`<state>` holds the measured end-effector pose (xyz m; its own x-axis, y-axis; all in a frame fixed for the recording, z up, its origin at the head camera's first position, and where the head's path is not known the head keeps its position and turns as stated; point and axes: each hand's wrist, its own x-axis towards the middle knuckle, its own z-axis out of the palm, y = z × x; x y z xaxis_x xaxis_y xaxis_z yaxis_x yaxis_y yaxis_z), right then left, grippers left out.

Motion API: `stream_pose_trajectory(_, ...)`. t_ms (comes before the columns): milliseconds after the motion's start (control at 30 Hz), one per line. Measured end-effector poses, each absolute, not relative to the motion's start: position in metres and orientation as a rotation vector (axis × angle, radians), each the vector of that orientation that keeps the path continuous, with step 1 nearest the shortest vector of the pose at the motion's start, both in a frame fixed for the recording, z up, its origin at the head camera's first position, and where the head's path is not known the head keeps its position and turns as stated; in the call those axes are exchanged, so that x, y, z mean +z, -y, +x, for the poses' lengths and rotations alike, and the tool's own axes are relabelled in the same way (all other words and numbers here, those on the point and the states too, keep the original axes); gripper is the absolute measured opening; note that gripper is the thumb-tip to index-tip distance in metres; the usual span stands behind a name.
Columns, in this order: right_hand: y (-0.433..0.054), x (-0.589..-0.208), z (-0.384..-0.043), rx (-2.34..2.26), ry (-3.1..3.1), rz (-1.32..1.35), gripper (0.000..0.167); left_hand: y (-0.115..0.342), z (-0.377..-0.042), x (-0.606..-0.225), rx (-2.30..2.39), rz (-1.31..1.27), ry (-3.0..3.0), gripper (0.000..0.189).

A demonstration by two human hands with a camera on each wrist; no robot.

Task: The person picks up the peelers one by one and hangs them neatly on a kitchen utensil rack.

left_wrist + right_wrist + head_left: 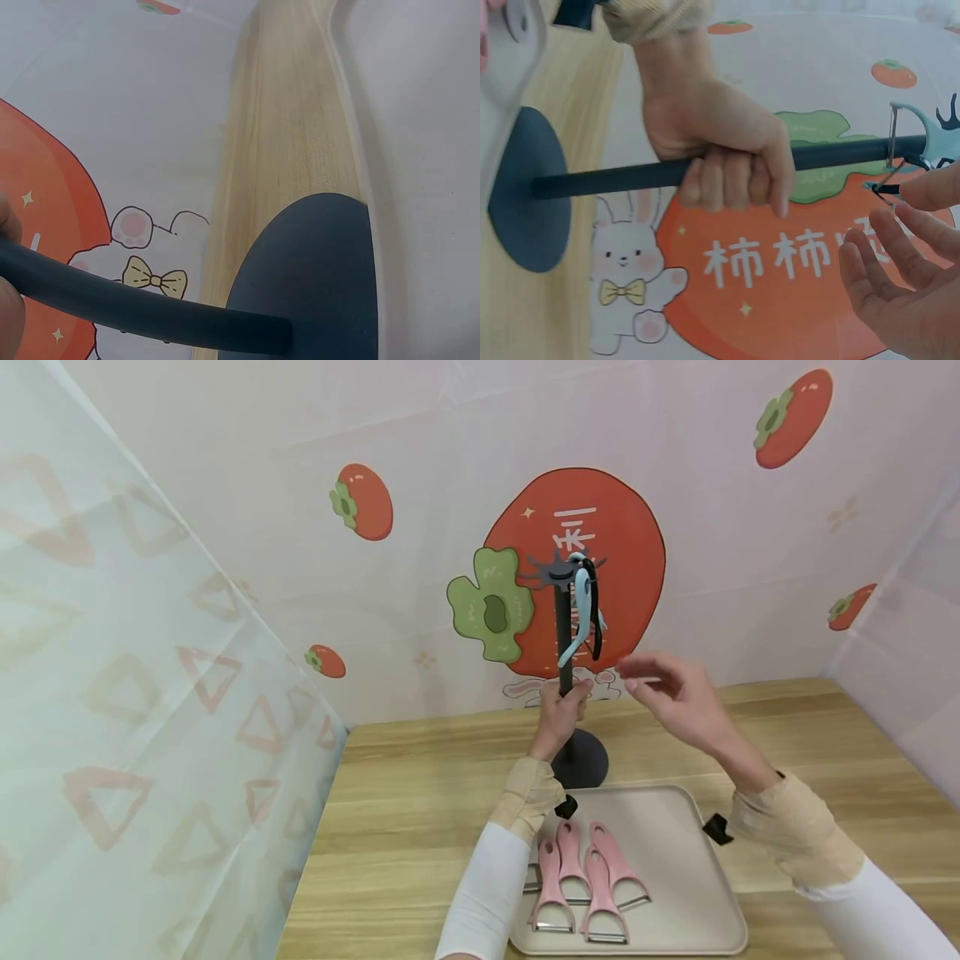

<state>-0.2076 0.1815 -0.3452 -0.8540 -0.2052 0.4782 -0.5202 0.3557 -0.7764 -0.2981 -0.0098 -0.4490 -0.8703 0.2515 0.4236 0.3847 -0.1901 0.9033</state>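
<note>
A dark utensil stand [564, 627] with a round base and a hooked top stands upright behind the tray. My left hand [558, 717] grips its pole, fingers wrapped round it, as the right wrist view shows. From the hooks hang a light blue peeler [582, 610] and a black-handled peeler [596, 618], close together. My right hand [678, 702] is raised to the right of the stand, below the hooks, with fingers loosely bent and nothing in it. In the right wrist view my right hand [907, 277] appears near the hanging peelers, which partly overlap there.
A beige tray [675, 860] lies in front of the stand's base [581, 760]. Several pink peelers [592, 881] lie on its left part, one partly hidden by my left arm. Behind the wooden table [405, 827] rises a wall sheet with printed persimmons [637, 552].
</note>
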Motion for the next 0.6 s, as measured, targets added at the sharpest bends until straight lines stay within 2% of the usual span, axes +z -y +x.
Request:
stream_pose_trajectory(367, -0.175, -0.394, -0.156, 1.293, 2.430, 0.701, 0.023, 0.011, -0.296, -0.450, -2.255, -0.758, 1.942, 0.054)
stream_pose_trajectory(600, -0.166, -0.427, -0.134, 1.340, 2.496, 0.781, 0.020, 0.012, -0.296, -0.448, -2.254, -0.755, 1.931, 0.053)
